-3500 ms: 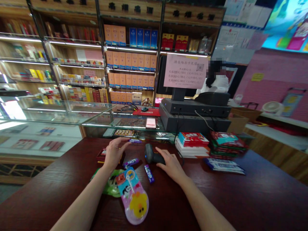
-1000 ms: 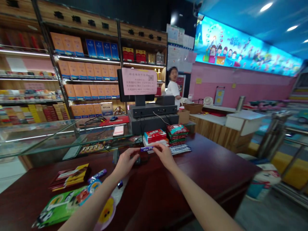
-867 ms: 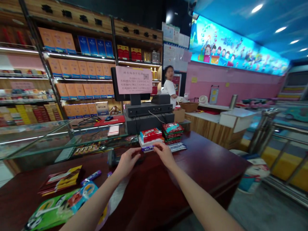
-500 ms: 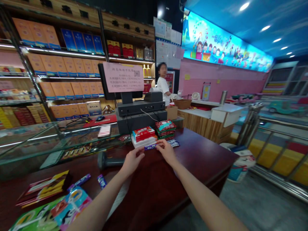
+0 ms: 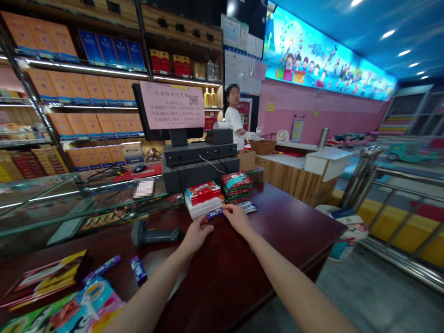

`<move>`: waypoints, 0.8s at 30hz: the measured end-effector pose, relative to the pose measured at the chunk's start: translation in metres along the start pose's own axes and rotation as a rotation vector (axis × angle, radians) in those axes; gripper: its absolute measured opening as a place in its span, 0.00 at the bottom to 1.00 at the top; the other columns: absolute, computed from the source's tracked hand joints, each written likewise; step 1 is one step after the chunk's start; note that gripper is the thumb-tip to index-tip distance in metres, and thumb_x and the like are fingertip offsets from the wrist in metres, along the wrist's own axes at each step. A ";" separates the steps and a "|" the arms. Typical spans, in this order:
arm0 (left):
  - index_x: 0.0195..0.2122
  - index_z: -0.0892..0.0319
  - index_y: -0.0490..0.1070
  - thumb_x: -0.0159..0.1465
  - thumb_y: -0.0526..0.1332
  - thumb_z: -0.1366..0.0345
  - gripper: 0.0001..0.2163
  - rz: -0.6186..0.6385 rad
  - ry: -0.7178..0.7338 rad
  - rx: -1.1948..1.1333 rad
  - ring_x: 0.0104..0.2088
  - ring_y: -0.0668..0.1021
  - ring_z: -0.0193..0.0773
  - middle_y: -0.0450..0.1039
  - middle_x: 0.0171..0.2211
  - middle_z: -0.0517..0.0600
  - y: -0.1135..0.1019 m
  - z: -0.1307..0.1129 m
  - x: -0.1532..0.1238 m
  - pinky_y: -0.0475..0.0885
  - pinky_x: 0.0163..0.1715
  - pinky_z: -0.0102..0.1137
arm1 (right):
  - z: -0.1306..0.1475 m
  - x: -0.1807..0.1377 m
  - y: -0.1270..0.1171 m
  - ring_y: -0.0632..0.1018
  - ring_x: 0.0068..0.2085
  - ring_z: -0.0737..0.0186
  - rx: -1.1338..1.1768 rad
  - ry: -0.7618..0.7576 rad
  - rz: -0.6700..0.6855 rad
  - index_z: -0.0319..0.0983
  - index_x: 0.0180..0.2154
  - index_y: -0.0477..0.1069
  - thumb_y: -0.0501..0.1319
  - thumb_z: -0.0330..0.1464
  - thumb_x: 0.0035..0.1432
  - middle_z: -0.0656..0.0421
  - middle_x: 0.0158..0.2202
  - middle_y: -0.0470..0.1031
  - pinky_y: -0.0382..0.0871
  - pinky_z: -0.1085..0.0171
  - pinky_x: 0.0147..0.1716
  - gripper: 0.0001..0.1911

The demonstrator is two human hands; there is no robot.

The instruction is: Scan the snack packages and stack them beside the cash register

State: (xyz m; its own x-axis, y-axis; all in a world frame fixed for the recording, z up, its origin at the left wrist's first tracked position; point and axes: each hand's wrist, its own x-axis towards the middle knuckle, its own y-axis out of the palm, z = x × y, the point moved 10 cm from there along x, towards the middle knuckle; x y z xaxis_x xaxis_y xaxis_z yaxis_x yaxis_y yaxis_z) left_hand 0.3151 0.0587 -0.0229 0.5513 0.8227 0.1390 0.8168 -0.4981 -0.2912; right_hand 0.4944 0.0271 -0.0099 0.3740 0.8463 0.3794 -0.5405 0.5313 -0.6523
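Observation:
My left hand [image 5: 197, 232] and my right hand [image 5: 237, 217] pinch the two ends of a small purple candy bar [image 5: 214, 212], held level just above the dark red wooden counter [image 5: 277, 222]. The bar hovers in front of a stack of red and white packets [image 5: 204, 194] and a stack of red and green packets [image 5: 236, 186]. A black barcode scanner [image 5: 152, 235] lies on the counter left of my left hand. Two more purple bars [image 5: 138, 269] lie farther left, near colourful toy packs [image 5: 86, 305].
A black register with a monitor and pink sign [image 5: 171, 105] stands behind the stacks. A glass display case [image 5: 69, 203] runs along the left, with shelves of boxed goods behind. A person in white [image 5: 235, 120] stands at the back. Metal railings [image 5: 398, 185] are on the right.
My view has swung right since the earliest frame. My left hand lifted the purple bar, my right hand left the scanner and took its other end, and both carried it toward the packet stacks.

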 end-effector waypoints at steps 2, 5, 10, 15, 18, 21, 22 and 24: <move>0.51 0.61 0.74 0.57 0.63 0.67 0.19 0.007 -0.030 -0.015 0.41 0.82 0.39 0.80 0.45 0.51 0.003 0.003 -0.001 0.76 0.43 0.33 | 0.005 0.001 0.003 0.81 0.46 0.53 -0.095 -0.001 0.027 0.43 0.44 0.81 0.59 0.32 0.63 0.55 0.44 0.84 0.68 0.58 0.49 0.13; 0.50 0.61 0.73 0.57 0.63 0.68 0.18 0.031 -0.075 -0.030 0.37 0.82 0.38 0.80 0.42 0.51 0.007 0.009 -0.001 0.77 0.40 0.33 | 0.014 0.001 0.009 0.80 0.47 0.51 -0.233 -0.021 0.075 0.45 0.44 0.81 0.59 0.33 0.64 0.54 0.43 0.84 0.65 0.56 0.50 0.13; 0.49 0.63 0.73 0.55 0.64 0.69 0.19 0.026 -0.077 -0.008 0.34 0.81 0.38 0.80 0.38 0.52 0.007 0.015 0.006 0.77 0.37 0.33 | 0.030 -0.003 0.019 0.76 0.50 0.49 -0.412 -0.085 0.130 0.42 0.43 0.81 0.58 0.33 0.65 0.50 0.42 0.82 0.61 0.53 0.50 0.12; 0.47 0.61 0.76 0.54 0.67 0.65 0.18 -0.017 -0.059 0.042 0.36 0.81 0.42 0.80 0.36 0.52 0.001 0.021 0.014 0.77 0.37 0.36 | 0.040 -0.005 0.028 0.74 0.50 0.49 -0.502 -0.136 0.176 0.42 0.44 0.80 0.58 0.32 0.65 0.49 0.44 0.81 0.60 0.54 0.48 0.12; 0.46 0.60 0.77 0.53 0.69 0.65 0.18 -0.038 -0.062 0.070 0.37 0.81 0.43 0.80 0.35 0.52 -0.001 0.025 0.017 0.77 0.38 0.36 | 0.041 -0.004 0.033 0.73 0.51 0.49 -0.527 -0.153 0.189 0.41 0.44 0.79 0.58 0.33 0.65 0.49 0.46 0.80 0.60 0.54 0.48 0.12; 0.46 0.61 0.76 0.52 0.69 0.64 0.19 -0.061 -0.074 0.089 0.37 0.81 0.43 0.79 0.35 0.52 -0.004 0.030 0.019 0.77 0.38 0.37 | 0.041 -0.002 0.036 0.73 0.51 0.48 -0.537 -0.171 0.200 0.41 0.44 0.79 0.58 0.32 0.64 0.49 0.45 0.80 0.60 0.54 0.47 0.12; 0.46 0.61 0.76 0.52 0.69 0.64 0.19 -0.070 -0.079 0.093 0.37 0.81 0.43 0.79 0.35 0.52 -0.005 0.032 0.019 0.77 0.38 0.36 | 0.041 -0.001 0.037 0.73 0.51 0.47 -0.539 -0.177 0.204 0.41 0.45 0.79 0.58 0.32 0.65 0.49 0.45 0.80 0.60 0.54 0.47 0.12; 0.47 0.61 0.75 0.53 0.69 0.64 0.20 -0.091 -0.090 0.096 0.37 0.81 0.43 0.79 0.36 0.53 -0.007 0.036 0.019 0.77 0.39 0.36 | 0.042 -0.001 0.037 0.73 0.50 0.47 -0.542 -0.191 0.209 0.41 0.45 0.79 0.57 0.32 0.65 0.49 0.45 0.80 0.60 0.54 0.46 0.12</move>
State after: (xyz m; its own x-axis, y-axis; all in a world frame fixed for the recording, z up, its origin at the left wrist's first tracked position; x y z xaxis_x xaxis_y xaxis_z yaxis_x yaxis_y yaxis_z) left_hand 0.3132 0.0875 -0.0523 0.4549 0.8865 0.0846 0.8402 -0.3957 -0.3709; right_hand 0.4422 0.0476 -0.0072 0.1330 0.9491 0.2854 -0.1089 0.3002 -0.9476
